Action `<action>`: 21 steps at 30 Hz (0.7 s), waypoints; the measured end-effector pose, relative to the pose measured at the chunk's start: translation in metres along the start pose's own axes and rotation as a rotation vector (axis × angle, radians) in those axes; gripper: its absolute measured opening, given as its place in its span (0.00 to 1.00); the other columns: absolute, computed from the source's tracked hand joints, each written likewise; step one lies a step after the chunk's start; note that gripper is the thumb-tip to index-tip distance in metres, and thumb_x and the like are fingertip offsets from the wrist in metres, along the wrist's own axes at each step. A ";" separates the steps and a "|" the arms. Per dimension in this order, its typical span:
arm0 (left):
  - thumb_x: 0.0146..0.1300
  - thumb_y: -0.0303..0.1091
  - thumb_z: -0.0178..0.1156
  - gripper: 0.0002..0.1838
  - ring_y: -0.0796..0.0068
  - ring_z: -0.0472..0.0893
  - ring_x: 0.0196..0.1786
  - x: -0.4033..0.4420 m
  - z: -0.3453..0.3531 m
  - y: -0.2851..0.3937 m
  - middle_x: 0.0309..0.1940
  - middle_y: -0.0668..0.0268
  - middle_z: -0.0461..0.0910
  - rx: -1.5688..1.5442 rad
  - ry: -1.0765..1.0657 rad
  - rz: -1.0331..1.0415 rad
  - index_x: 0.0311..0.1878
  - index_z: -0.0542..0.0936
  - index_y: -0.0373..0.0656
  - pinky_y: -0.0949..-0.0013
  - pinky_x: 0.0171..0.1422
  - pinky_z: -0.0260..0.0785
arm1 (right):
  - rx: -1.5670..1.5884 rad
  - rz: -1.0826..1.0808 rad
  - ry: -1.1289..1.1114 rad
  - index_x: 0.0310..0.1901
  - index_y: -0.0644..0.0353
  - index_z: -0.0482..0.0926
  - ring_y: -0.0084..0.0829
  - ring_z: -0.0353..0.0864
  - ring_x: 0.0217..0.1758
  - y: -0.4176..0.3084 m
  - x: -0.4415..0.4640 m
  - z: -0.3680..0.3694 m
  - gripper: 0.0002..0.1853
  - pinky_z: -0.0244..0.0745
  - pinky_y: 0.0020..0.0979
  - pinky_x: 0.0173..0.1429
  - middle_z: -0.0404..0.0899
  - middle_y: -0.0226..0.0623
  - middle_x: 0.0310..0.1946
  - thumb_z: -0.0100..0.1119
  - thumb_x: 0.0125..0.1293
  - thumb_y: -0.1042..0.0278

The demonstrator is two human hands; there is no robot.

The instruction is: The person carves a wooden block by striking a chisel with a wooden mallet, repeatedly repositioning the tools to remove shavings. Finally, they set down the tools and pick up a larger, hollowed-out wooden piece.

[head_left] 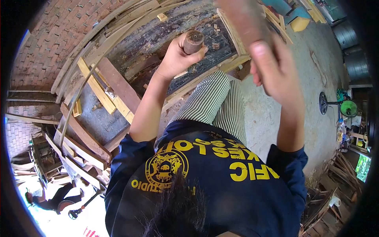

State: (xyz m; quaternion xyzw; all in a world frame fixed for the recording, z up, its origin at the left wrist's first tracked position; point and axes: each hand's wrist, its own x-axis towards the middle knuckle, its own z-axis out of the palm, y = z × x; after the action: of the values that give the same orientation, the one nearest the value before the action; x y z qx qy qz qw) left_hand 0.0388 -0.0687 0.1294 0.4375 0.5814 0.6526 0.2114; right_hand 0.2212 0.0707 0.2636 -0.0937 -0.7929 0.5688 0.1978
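My left hand (173, 59) is closed around a round wooden handle (194, 40), its worn flat end facing up at me. Whatever lies below the fist is hidden. Raised at the upper right, my right hand (274, 69) grips a thick brown piece of wood (246, 21), mallet-like but blurred by motion and cut off by the frame's top edge. The two held things are apart. Beneath my left hand is a dark, worn work surface (148, 33) with wood chips (215, 46) scattered on it.
Planks (118, 81) and long curved wooden strips (85, 55) lie to the left, near a brick wall (55, 43). A green and black fan-like thing (348, 108) stands at the right. Scrap wood (329, 197) is piled at lower right. Another person (59, 197) is at lower left.
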 end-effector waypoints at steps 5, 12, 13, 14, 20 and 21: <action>0.54 0.27 0.64 0.14 0.85 0.74 0.35 -0.009 0.002 0.005 0.33 0.74 0.78 -0.003 -0.042 0.060 0.44 0.77 0.38 0.75 0.43 0.68 | -0.610 -0.013 -0.234 0.33 0.68 0.73 0.37 0.74 0.22 0.006 -0.009 0.005 0.26 0.68 0.36 0.29 0.73 0.45 0.19 0.59 0.63 0.46; 0.54 0.28 0.65 0.10 0.84 0.71 0.34 -0.006 0.004 0.006 0.31 0.76 0.74 0.040 -0.016 0.024 0.38 0.75 0.41 0.76 0.42 0.66 | -0.521 -0.196 -0.095 0.45 0.65 0.75 0.16 0.67 0.21 -0.048 -0.011 -0.003 0.20 0.60 0.21 0.23 0.69 0.27 0.18 0.57 0.67 0.53; 0.54 0.28 0.65 0.09 0.84 0.70 0.34 -0.005 0.003 0.005 0.30 0.76 0.73 0.026 -0.034 0.009 0.36 0.75 0.41 0.76 0.41 0.65 | -0.477 -0.276 -0.048 0.50 0.64 0.75 0.12 0.68 0.21 -0.048 -0.010 -0.002 0.20 0.59 0.17 0.21 0.70 0.24 0.20 0.56 0.67 0.54; 0.54 0.28 0.65 0.09 0.84 0.70 0.33 -0.005 0.002 0.005 0.29 0.76 0.72 0.012 -0.050 -0.006 0.35 0.74 0.42 0.76 0.41 0.65 | -0.480 -0.274 -0.047 0.50 0.64 0.75 0.12 0.68 0.21 -0.044 -0.009 0.000 0.20 0.59 0.17 0.21 0.70 0.24 0.20 0.56 0.67 0.54; 0.54 0.28 0.65 0.15 0.81 0.76 0.41 -0.011 -0.002 -0.010 0.39 0.72 0.79 -0.099 -0.023 -0.056 0.46 0.77 0.38 0.73 0.48 0.69 | -0.624 0.058 -0.323 0.40 0.69 0.73 0.38 0.76 0.25 0.008 -0.006 0.020 0.26 0.69 0.35 0.32 0.76 0.46 0.22 0.56 0.65 0.46; 0.55 0.27 0.64 0.19 0.79 0.77 0.46 -0.013 -0.005 -0.011 0.44 0.69 0.80 -0.080 -0.015 -0.104 0.51 0.76 0.38 0.71 0.52 0.70 | -0.568 0.061 -0.326 0.38 0.68 0.73 0.44 0.77 0.26 0.008 -0.005 0.020 0.27 0.69 0.39 0.32 0.77 0.48 0.23 0.55 0.64 0.43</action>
State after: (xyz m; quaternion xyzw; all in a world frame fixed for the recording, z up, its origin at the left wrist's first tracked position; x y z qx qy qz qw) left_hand 0.0391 -0.0787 0.1150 0.4028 0.5753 0.6601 0.2665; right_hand 0.2166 0.0538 0.2493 -0.0768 -0.9378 0.3381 0.0172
